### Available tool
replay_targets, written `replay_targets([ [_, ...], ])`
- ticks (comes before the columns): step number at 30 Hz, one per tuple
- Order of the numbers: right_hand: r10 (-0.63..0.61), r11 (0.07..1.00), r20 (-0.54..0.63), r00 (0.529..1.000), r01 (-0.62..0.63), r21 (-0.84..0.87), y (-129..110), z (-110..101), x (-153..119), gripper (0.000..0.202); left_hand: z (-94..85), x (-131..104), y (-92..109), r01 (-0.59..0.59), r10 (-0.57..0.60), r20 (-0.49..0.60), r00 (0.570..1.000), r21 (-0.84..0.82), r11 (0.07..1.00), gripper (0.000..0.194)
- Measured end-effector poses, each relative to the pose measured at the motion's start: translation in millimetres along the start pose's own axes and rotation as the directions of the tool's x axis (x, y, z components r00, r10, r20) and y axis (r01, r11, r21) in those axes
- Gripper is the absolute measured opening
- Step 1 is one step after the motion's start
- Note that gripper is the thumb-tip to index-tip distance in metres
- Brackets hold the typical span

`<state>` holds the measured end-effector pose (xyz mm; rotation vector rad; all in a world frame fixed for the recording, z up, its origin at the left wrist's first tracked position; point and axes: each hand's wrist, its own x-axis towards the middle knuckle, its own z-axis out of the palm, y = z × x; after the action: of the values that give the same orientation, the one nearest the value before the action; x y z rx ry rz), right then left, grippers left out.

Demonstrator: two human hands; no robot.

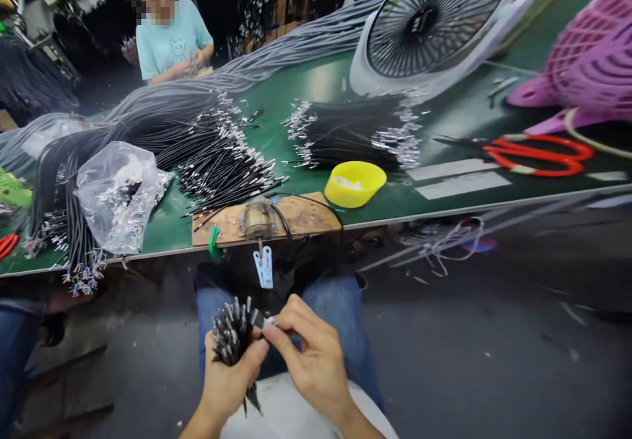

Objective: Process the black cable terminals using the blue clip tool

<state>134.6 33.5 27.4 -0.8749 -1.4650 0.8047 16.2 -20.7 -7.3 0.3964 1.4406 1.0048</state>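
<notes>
Above my lap, my left hand (224, 380) is wrapped round a bundle of short black cables (233, 334) with silvery ends pointing up. The bundle's lower ends poke out beneath the palm. My right hand (313, 353) pinches a small whitish piece (269, 321) beside the left thumb, close to the cable ends. Whether that piece is a cable tip or something separate I cannot tell. At the table edge beyond my hands, a small motor-like device (257, 219) sits on a wooden board (316, 212), with a light blue clothespin (263, 266) hanging in front.
Piles of black cables (217, 162) and a second stack (350, 129) lie on the green table (276, 143). Nearby are a plastic bag (118, 195), a yellow dish (355, 185), red-handled scissors (538, 153), and a white fan (434, 24). A person (172, 37) sits across.
</notes>
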Motion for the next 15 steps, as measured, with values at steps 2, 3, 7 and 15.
replay_targets([
  [2,-0.047,0.997,-0.085,0.995,0.042,-0.057,5.2,2.2,-3.3,0.026,5.8,4.4,-12.1,-0.100,0.100,-0.088,0.991,0.009,0.995,0.021],
  [3,-0.045,0.998,-0.109,0.993,0.039,-0.052,8.0,3.3,-4.9,0.024,7.8,6.3,-15.7,-0.146,0.147,-0.107,0.983,0.018,0.989,0.019],
  [7,0.202,0.945,0.001,0.979,-0.195,0.263,21.9,6.4,-9.1,0.020,10.1,10.8,-14.7,-0.209,0.210,-0.040,0.977,0.031,0.977,0.018],
  [15,0.505,0.537,0.348,0.790,-0.603,0.590,46.5,4.8,-9.3,0.035,7.0,17.2,0.8,-0.182,0.177,0.137,0.975,0.022,0.983,0.039],
])
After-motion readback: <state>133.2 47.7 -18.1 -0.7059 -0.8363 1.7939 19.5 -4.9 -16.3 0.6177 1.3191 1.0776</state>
